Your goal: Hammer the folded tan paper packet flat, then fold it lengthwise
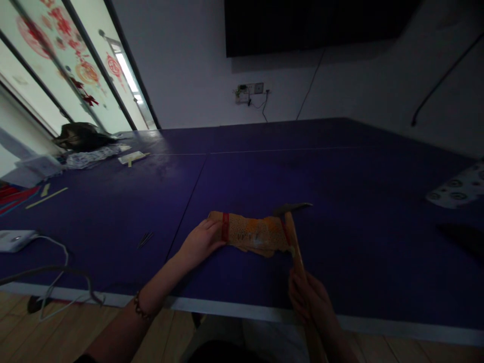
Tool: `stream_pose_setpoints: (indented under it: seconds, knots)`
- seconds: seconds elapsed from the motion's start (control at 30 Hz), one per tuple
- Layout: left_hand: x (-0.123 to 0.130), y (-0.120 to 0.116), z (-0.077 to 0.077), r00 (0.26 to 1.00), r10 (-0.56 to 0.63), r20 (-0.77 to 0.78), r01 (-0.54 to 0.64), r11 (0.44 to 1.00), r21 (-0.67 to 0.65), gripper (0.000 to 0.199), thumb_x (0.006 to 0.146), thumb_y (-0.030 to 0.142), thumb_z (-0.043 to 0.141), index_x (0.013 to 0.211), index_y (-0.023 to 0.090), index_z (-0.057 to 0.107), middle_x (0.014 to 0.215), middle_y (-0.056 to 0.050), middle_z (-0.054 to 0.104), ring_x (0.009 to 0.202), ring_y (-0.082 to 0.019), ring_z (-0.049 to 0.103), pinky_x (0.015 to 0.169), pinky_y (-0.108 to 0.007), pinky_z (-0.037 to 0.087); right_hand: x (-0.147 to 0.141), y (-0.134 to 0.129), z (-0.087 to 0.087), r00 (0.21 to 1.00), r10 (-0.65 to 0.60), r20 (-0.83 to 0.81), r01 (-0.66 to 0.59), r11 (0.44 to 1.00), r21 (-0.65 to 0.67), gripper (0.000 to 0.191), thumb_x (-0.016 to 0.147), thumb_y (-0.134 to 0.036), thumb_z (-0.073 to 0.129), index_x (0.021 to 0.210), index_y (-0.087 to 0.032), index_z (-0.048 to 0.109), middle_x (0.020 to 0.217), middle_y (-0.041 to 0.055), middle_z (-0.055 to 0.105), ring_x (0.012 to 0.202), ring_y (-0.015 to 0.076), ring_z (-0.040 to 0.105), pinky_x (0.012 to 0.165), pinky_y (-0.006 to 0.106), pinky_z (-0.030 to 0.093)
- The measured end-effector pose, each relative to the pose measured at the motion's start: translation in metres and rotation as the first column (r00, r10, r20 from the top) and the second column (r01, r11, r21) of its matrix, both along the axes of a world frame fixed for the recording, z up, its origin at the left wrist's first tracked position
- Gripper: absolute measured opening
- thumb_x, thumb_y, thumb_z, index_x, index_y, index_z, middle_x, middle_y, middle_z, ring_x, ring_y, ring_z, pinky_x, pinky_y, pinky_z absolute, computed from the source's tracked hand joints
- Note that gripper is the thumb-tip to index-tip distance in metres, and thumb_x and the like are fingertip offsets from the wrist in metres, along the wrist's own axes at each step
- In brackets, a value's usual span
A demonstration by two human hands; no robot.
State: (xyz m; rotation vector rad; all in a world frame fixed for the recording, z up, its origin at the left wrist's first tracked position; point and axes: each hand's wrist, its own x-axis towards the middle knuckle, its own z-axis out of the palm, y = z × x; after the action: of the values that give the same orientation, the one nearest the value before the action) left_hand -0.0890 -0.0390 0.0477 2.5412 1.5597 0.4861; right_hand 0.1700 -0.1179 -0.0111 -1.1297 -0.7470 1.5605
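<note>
Holding down the left end of a mottled brown packet [253,234] with the left hand [200,243], partly closed, with thumb toward the near edge and fingers over the top; cannot tell how firmly. Gripping a hammer [296,243] by its wooden handle with the right hand [308,297], closed around it, just beyond the near edge of the surface [359,262]. Having the packet between both hands, nearer the near edge than the far one, right end at the handle; cannot tell touching from just overlapping, nor the hammer head from resting or hovering.

Could crumple or skew the packet by dragging the handle against that right end while steadying only the left. Could hit the left fingers by swinging the head too far left. Could scatter the thin dark rods [144,240], left of the left hand, by sweeping the forearm outward. Could also snag the white cable [67,257] drooping over the near edge toward the left, and so tug the white box [17,240] with it.
</note>
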Motion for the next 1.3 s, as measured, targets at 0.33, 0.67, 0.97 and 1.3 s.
stream_pose_setpoints:
  seconds: [0.33, 0.67, 0.97, 1.3]
  knots:
    - [-0.102, -0.055, -0.049, 0.709, 0.66, -0.249, -0.617, 0.751, 0.234, 0.048, 0.077, 0.041, 0.045, 0.111, 0.007, 0.049, 0.123, -0.02, 0.046, 0.117, -0.033, 0.037, 0.091, -0.046, 0.036, -0.001, -0.002, 0.006, 0.999, 0.03, 0.032, -0.028, 0.998, -0.05, 0.038, 0.064, -0.05, 0.063, 0.072, -0.017, 0.047, 0.045, -0.0103, 0.035, 0.028, 0.0002, 0.026, 0.025, 0.012, 0.022]
    - [-0.107, -0.071, -0.046, 0.582, 0.718, -0.382, -0.724, 0.671, 0.157, 0.048, 0.083, 0.039, 0.032, 0.12, 0.012, 0.046, 0.128, -0.017, 0.043, 0.122, -0.029, 0.033, 0.092, -0.053, 0.029, -0.001, -0.002, 0.001, 0.999, 0.031, 0.029, -0.029, 0.998, -0.062, 0.041, 0.062, -0.052, 0.064, 0.073, -0.017, 0.047, 0.044, -0.0108, 0.035, 0.028, -0.0001, 0.027, 0.025, 0.011, 0.022]
    - [-0.101, -0.077, -0.046, 0.641, 0.665, -0.384, -0.666, 0.73, 0.153, 0.041, 0.084, 0.033, 0.033, 0.116, 0.012, 0.049, 0.124, -0.015, 0.048, 0.115, -0.025, 0.043, 0.096, -0.049, 0.028, -0.001, -0.002, 0.001, 1.0, 0.021, 0.012, -0.02, 0.999, -0.029, 0.037, 0.065, -0.049, 0.064, 0.067, -0.017, 0.045, 0.044, -0.0105, 0.034, 0.028, -0.0012, 0.024, 0.025, 0.01, 0.02]
    - [-0.114, -0.069, -0.023, 0.722, 0.572, -0.389, -0.588, 0.804, 0.091, 0.043, 0.075, 0.003, 0.03, 0.11, 0.01, 0.054, 0.105, -0.013, 0.06, 0.095, -0.021, 0.057, 0.083, -0.029, 0.044, 0.001, 0.0, 0.001, 0.995, 0.098, 0.038, -0.097, 0.995, -0.014, 0.038, 0.066, -0.052, 0.06, 0.068, -0.018, 0.044, 0.044, -0.0106, 0.035, 0.026, 0.0, 0.027, 0.023, 0.011, 0.022]
